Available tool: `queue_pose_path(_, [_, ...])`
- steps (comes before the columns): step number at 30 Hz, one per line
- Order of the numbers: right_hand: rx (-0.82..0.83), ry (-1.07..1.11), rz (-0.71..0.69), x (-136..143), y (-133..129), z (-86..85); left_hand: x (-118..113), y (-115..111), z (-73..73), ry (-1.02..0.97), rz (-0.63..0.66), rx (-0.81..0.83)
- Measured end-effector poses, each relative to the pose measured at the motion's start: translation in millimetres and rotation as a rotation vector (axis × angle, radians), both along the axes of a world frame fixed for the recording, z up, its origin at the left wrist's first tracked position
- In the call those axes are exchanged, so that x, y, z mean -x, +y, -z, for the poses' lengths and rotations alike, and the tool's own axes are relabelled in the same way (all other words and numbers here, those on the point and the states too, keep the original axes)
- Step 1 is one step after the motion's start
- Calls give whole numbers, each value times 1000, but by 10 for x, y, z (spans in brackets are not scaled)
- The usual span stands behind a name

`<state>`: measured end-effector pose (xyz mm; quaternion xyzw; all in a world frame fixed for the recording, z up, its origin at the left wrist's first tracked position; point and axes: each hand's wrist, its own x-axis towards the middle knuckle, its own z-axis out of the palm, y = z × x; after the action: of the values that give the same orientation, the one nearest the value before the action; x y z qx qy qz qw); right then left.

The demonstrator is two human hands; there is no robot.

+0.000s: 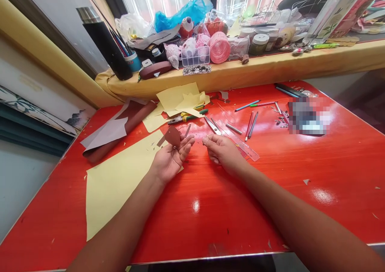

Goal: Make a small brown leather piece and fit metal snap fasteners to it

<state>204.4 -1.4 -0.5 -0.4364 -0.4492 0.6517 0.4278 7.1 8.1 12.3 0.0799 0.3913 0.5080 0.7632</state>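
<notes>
Palm up above the yellow paper's right edge, my left hand point(171, 160) has its fingers loosely curled around a small brown leather piece point(173, 137). A small round metal bit point(174, 147) lies at the base of that piece. My right hand point(221, 150) is closed in a pinch to the right, thumb against forefinger; whatever is between the fingertips is too small to make out. The two hands are apart. Scissors point(213, 126) and a clear ruler point(240, 142) lie just beyond my right hand.
A yellow sheet point(120, 188) and rolled brown leather point(132, 123) lie left on the red table point(210, 224). Pliers point(183, 117) and paper scraps point(180, 99) are behind my hands. Pencils point(251, 123) and a blurred dark object point(306, 117) are right. A black flask point(105, 45) stands on the cluttered sill.
</notes>
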Motion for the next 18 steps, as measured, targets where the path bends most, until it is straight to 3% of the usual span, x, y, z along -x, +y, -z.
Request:
queue_pose_path(7, [2, -11, 8, 4, -10, -3, -28, -23, -5, 97, 4, -32])
queue_pose_path(18, [27, 25, 49, 19, -17, -20, -137, -196, 175, 486, 238, -389])
